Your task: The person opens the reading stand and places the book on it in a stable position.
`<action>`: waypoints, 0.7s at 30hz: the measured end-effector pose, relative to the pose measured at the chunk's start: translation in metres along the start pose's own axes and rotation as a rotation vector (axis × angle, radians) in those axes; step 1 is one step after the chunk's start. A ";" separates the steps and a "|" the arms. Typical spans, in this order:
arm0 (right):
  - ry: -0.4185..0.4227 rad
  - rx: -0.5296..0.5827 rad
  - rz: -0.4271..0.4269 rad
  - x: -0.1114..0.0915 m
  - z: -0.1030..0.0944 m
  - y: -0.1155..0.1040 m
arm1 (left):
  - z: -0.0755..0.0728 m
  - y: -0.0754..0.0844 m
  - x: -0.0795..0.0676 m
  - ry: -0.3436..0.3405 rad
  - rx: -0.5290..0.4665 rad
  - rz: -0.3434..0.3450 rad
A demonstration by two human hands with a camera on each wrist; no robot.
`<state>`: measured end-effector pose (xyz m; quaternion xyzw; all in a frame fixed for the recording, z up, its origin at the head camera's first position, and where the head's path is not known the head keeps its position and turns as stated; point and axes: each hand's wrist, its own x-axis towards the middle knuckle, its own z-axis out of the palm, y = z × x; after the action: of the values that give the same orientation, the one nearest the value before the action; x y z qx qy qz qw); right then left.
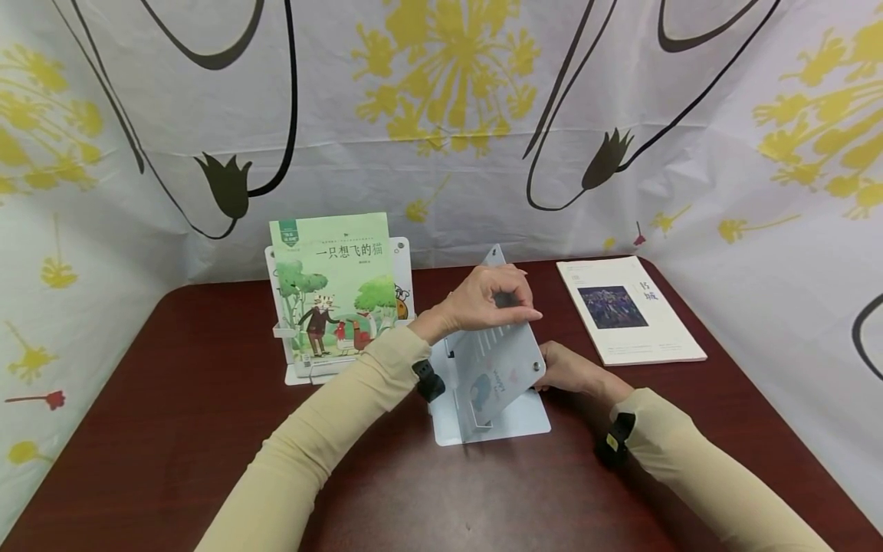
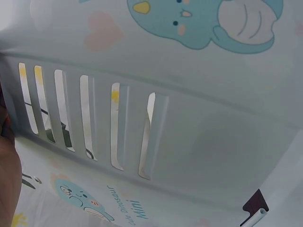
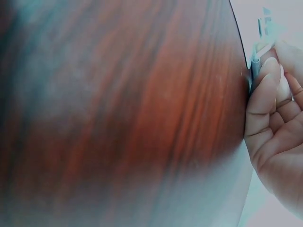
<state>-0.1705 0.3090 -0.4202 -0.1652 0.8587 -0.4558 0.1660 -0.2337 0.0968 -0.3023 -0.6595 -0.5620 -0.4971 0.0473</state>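
Observation:
A white folding book stand point(image 1: 507, 372) with slots and a blue cartoon dinosaur stands at the middle of the table, its panel tilted over a flat base. My left hand point(image 1: 486, 297) grips the top edge of that panel with curled fingers; in the left wrist view only part of the hand point(image 2: 8, 175) shows at the left edge, beside the slots. Low behind the panel's right side is my right hand point(image 1: 572, 369), its fingers partly hidden. The right wrist view shows that hand point(image 3: 279, 113) pinching a thin grey part of the stand between thumb and fingers.
Left of the stand, a green picture book point(image 1: 338, 291) leans upright on another white book stand point(image 1: 403, 264). A white-covered book point(image 1: 631, 310) lies flat at the back right of the dark red table point(image 1: 207, 429). A patterned cloth point(image 1: 441, 184) hangs behind.

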 end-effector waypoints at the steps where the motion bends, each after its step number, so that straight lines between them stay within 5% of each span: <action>1: -0.005 0.003 0.000 0.000 0.000 0.001 | 0.000 0.000 -0.001 0.003 0.001 -0.004; 21: -0.043 0.076 -0.016 0.000 -0.001 0.004 | 0.007 -0.001 -0.001 0.017 0.021 -0.005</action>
<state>-0.1717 0.3117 -0.4232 -0.1754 0.8357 -0.4858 0.1869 -0.2307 0.1006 -0.3072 -0.6532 -0.5683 -0.4970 0.0579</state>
